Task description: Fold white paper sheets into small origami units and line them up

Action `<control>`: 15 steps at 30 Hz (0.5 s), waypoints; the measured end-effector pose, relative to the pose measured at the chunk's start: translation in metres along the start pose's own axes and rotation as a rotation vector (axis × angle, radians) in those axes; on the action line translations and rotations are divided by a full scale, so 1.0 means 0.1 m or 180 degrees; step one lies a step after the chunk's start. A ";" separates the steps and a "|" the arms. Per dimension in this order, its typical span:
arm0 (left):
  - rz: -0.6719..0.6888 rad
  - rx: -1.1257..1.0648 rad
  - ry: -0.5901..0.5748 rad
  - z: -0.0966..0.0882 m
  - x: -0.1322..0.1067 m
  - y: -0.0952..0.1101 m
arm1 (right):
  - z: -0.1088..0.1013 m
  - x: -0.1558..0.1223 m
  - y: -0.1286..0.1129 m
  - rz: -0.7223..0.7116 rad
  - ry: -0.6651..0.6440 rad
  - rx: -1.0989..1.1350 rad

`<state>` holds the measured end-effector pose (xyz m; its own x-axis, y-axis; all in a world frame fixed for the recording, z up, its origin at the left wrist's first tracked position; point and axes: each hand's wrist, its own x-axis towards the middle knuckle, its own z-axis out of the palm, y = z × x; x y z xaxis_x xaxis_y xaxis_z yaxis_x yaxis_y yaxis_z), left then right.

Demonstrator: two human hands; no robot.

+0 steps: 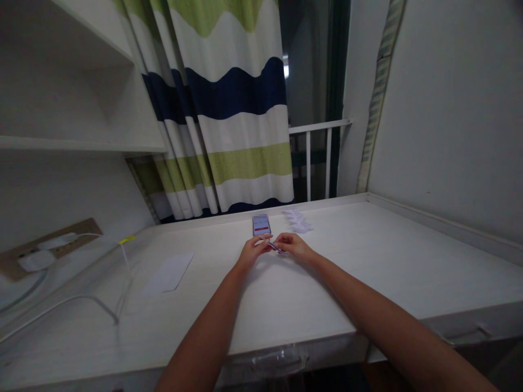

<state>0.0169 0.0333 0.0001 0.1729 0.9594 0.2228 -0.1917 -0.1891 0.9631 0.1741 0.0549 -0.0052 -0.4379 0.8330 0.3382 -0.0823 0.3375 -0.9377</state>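
Note:
Above the middle of the white desk, my left hand (253, 251) and my right hand (295, 246) come together on a small piece of folded paper (278, 249). It is thin and pale, seen nearly edge-on. Fingers of both hands pinch it from either side, and they hide part of it. Just beyond my left hand lies a phone (261, 224) with its screen lit. A cluster of small white folded paper pieces (297, 221) rests behind my right hand, near the back edge.
White paper sheets (169, 272) lie flat on the desk (286, 310) at the left. A white cable (93, 298) runs from plugs (38, 258) along the left wall. A striped curtain (245, 130) hangs behind the desk, beside a white railing (308, 158). A shelf (81, 144) overhangs the left side.

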 end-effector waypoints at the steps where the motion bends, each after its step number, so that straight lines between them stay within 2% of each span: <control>1: 0.0025 0.0036 -0.0015 0.00 0.00 0.00 | 0.00 0.00 0.00 0.0002 -0.0002 -0.0016; 7: 0.0149 0.0212 0.0027 -0.01 0.02 -0.03 | 0.01 0.00 -0.01 -0.0006 0.0188 0.0011; 15: 0.0040 0.0466 0.0169 -0.01 0.01 0.00 | 0.02 0.01 0.01 -0.0007 0.0189 0.0058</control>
<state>0.0158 0.0348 0.0001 0.1194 0.9657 0.2306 -0.0499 -0.2261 0.9728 0.1718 0.0548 -0.0065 -0.3839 0.8569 0.3440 -0.0997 0.3318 -0.9380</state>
